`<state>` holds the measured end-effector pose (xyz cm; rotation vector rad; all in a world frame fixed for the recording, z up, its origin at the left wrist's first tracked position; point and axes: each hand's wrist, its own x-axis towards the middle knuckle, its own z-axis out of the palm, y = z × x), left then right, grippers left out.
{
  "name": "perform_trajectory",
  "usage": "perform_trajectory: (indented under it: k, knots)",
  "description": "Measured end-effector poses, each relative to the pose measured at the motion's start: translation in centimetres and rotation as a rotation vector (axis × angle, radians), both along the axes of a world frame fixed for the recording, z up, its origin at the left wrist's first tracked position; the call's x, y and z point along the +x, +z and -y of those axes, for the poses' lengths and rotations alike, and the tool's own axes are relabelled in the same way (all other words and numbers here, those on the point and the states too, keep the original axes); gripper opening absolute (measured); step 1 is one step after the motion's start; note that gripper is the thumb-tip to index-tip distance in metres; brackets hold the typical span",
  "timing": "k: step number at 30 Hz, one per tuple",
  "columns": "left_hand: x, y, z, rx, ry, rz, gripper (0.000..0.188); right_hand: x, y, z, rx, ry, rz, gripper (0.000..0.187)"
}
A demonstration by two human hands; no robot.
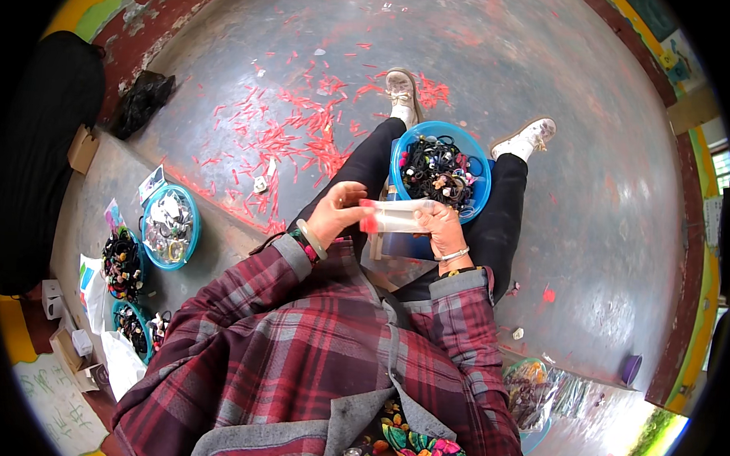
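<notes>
A clear plastic bag (401,216) with red at its left end stretches between my hands, above the near rim of a blue bucket (482,201). My right hand (443,235) is closed on the bag's right end. At the red end, the curled fingers and thumb of my left hand (333,214) grip the bag; part of that grasp is hidden. The bucket stands between my legs, full of black hair ties (435,168) with small coloured ornaments.
To my left, a blue basket (196,230) holds small clear packets, near bowls of dark hair ties (122,264). Red scraps (303,149) litter the floor ahead. A black plastic bag (142,104) lies at far left. Clear packaging (532,395) and a purple cup (632,369) are at right.
</notes>
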<state>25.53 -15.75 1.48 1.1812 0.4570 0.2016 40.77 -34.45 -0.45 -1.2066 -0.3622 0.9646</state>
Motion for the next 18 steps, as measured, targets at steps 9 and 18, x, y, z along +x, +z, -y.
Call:
perform_trajectory:
  k: [9, 18]
  knots:
    - [0.1, 0.4, 1.6, 0.956, -0.130, -0.136, 0.021, -1.7, 0.5, -0.8, -0.089, 0.139, 0.297, 0.014]
    - [-0.5, -0.4, -2.3, -0.186, -0.005, -0.475, 0.026, -0.2, 0.5, -0.2, -0.004, -0.251, 0.172, 0.006]
